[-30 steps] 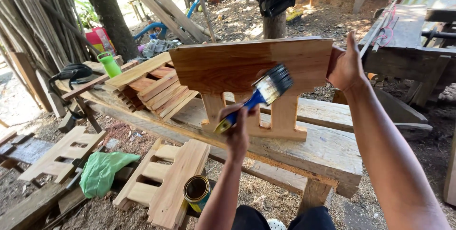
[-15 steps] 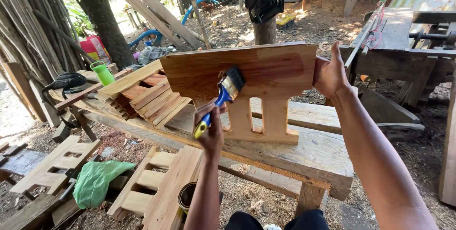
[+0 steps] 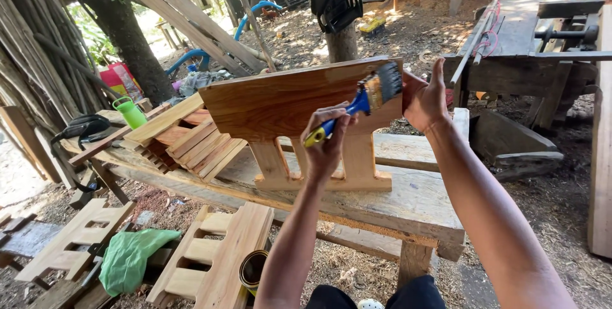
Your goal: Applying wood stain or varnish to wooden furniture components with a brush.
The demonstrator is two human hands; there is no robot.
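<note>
My left hand (image 3: 328,142) grips a paintbrush (image 3: 360,103) with a blue and yellow handle; its bristles press on the right end of a glossy, wet-looking wooden board (image 3: 280,102). That board is the top of a small wooden bench piece standing on its legs (image 3: 319,169) on a rough plank workbench (image 3: 414,200). My right hand (image 3: 426,98) holds the board's right edge, fingers up behind it.
Stacked finished wooden slats (image 3: 191,140) lie left on the workbench beside a green cup (image 3: 131,112). On the ground are unvarnished bench pieces (image 3: 217,255), an open tin can (image 3: 254,269) and a green bag (image 3: 131,258). A heavy wooden table (image 3: 529,35) stands right.
The brush has swept from the board's middle to its right end, near my right hand. The view has shifted slightly; my right hand keeps holding the board's edge.
</note>
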